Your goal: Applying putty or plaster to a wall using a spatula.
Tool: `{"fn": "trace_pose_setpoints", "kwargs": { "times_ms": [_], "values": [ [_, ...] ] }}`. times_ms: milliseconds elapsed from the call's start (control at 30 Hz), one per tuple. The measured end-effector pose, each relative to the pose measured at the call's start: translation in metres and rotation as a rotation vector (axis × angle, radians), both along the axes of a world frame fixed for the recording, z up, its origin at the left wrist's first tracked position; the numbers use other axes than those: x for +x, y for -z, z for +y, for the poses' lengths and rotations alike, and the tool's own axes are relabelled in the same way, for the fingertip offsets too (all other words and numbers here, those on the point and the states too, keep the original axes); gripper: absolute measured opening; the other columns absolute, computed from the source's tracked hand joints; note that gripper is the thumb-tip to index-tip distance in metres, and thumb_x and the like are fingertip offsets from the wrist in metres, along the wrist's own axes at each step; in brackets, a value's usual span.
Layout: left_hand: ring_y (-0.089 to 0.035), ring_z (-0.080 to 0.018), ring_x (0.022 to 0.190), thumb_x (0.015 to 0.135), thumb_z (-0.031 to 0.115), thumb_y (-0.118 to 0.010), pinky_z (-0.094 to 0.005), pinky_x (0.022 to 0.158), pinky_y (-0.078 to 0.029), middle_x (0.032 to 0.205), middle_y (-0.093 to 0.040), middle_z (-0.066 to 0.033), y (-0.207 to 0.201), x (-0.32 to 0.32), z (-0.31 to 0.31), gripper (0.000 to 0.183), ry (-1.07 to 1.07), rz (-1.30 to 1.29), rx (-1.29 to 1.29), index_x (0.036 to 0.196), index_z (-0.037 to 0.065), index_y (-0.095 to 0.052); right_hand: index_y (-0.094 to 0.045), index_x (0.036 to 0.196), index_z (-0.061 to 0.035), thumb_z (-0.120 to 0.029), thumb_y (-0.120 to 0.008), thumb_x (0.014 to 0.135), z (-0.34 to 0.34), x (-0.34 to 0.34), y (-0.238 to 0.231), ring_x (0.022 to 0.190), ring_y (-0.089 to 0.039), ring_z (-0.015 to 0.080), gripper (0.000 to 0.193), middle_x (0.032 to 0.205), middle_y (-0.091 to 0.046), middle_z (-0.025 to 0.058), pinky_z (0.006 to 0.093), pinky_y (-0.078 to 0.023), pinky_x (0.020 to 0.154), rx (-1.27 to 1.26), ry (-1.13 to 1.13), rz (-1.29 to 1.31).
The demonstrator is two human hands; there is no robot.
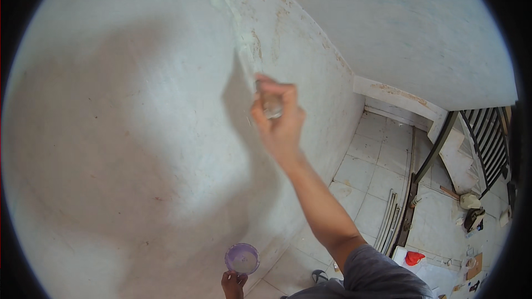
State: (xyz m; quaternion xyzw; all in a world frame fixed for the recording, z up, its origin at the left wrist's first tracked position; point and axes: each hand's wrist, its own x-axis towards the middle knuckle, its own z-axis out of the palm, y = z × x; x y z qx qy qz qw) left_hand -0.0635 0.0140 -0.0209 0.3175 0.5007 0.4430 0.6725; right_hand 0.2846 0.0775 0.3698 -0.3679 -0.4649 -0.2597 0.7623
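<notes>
The right hand (279, 123) was raised against the white wall (127, 133), its fingers curled shut around the handle of a scraper (260, 86). The scraper's blade lay flat on the wall beside a strip of fresh pale filler running up toward the wall's top edge. Low down, near the wall's bottom edge, the left hand (234, 285) gripped a small purple bowl (242, 258) from below. A tiled floor (377, 171) lay to the right.
</notes>
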Motion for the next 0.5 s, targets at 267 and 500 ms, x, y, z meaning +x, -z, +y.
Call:
{"fn": "trace_pose_setpoints", "kwargs": {
  "times_ms": [267,500],
  "values": [
    [-0.059,-0.0179,0.065,0.093,0.017,-0.052,-0.0398,0.071,-0.055,0.077,-0.055,-0.0059,-0.020,0.017,-0.018,0.011,-0.028,-0.010,0.017,0.091,0.008,-0.047,-0.046,0.098,-0.0045,0.000,-0.059,0.081,0.023,0.037,-0.017,0.086,-0.064,0.0171,0.022,0.107,-0.065,0.0126,0.0260,-0.049,0.074,-0.054,-0.067,0.031],
    [-0.058,-0.0178,0.064,0.093,0.016,-0.051,-0.0399,0.071,-0.055,0.077,-0.055,-0.0058,-0.027,0.023,-0.024,0.010,-0.037,0.000,-0.013,0.091,0.008,-0.047,-0.046,0.099,-0.0046,0.002,-0.058,0.082,0.015,0.018,-0.007,0.090,-0.064,0.0161,0.021,0.108,-0.064,0.0125,0.0252,-0.049,0.076,-0.054,-0.166,-0.091]
  ]
}}
